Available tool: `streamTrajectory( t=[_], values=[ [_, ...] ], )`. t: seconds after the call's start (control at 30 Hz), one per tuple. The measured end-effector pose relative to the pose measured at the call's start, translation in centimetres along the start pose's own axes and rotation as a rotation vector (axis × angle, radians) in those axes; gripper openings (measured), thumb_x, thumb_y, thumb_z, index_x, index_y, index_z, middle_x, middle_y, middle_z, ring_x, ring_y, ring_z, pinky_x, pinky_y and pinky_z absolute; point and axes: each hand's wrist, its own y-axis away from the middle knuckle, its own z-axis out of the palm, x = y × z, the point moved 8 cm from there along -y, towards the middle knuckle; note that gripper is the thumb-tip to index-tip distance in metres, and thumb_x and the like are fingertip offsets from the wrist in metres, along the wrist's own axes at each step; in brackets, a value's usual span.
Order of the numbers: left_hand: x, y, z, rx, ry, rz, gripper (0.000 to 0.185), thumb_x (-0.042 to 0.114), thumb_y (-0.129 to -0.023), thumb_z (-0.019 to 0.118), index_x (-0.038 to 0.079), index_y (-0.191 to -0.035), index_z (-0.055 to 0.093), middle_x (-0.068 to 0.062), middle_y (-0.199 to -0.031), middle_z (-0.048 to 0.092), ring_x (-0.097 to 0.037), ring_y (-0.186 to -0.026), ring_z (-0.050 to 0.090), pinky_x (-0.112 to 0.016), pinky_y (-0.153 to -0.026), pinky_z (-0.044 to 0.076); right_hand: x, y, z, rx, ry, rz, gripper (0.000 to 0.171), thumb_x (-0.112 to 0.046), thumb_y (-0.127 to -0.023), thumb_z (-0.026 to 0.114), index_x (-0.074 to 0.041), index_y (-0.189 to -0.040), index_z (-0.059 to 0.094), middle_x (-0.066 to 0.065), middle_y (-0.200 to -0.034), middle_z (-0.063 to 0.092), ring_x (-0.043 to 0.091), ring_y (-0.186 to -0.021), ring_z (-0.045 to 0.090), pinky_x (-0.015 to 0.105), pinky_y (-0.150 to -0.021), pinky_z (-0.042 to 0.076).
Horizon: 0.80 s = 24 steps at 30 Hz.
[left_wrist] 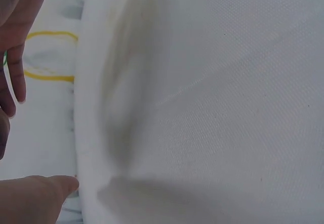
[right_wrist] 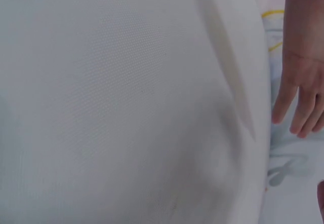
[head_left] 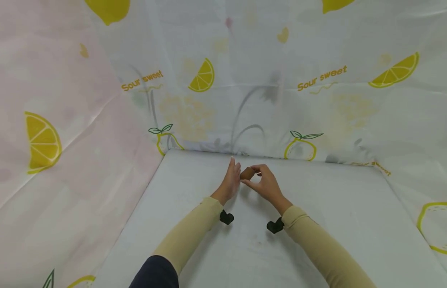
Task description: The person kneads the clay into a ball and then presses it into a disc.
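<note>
In the head view my right hand (head_left: 250, 178) pinches a small brown oval object (head_left: 247, 173) between thumb and fingers, just above the white table (head_left: 317, 224) near its back edge. My left hand (head_left: 235, 172) stands beside it with straight fingers, its palm toward the object and close to or touching it. The left wrist view shows only my left fingers (left_wrist: 15, 77) and thumb (left_wrist: 45, 188) over the white surface. At the right edge of the right wrist view a hand's fingers (right_wrist: 304, 97) hang down. Neither wrist view shows the brown object.
Lemon-printed cloth (head_left: 317, 80) hangs behind the table and on the right. A pinkish lemon-printed cloth (head_left: 65, 160) closes off the left. Black wrist camera mounts (head_left: 226, 217) (head_left: 275, 226) sit under both beige sleeves.
</note>
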Motion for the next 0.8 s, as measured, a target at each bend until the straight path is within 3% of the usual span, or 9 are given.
streamTrajectory(
  t=[0.4, 0.6, 0.8],
  values=[
    [0.2, 0.0, 0.6, 0.006, 0.001, 0.021, 0.095, 0.077, -0.099, 0.021, 0.012, -0.164, -0.004, -0.003, -0.171, -0.006, -0.023, -0.156, -0.008, -0.047, -0.125, 0.001, 0.1, -0.1, 0.8, 0.025, -0.015, 0.047, 0.065, -0.029, -0.080, 0.090, 0.004, -0.124, 0.054, 0.020, -0.122, 0.056, 0.033, -0.110, 0.057, 0.047, -0.097, 0.052],
    [0.3, 0.1, 0.6, 0.014, 0.007, 0.020, 0.096, 0.079, -0.097, 0.023, 0.015, -0.165, -0.003, -0.001, -0.171, -0.004, -0.022, -0.156, -0.007, -0.048, -0.125, 0.000, -0.2, -0.2, 1.2, -0.001, -0.059, 0.041, 0.069, -0.027, -0.080, 0.089, 0.003, -0.123, 0.044, 0.019, -0.132, 0.059, 0.034, -0.117, 0.060, 0.047, -0.101, 0.050],
    [0.4, 0.3, 0.8, 0.005, -0.016, 0.011, 0.094, 0.079, -0.097, 0.021, 0.018, -0.165, -0.003, 0.003, -0.171, -0.004, -0.018, -0.156, -0.007, -0.050, -0.124, -0.002, -0.3, -0.1, 1.7, -0.060, -0.044, 0.069, 0.084, -0.027, -0.082, 0.088, 0.002, -0.143, 0.037, 0.022, -0.130, 0.061, 0.037, -0.117, 0.062, 0.053, -0.098, 0.050]
  ],
)
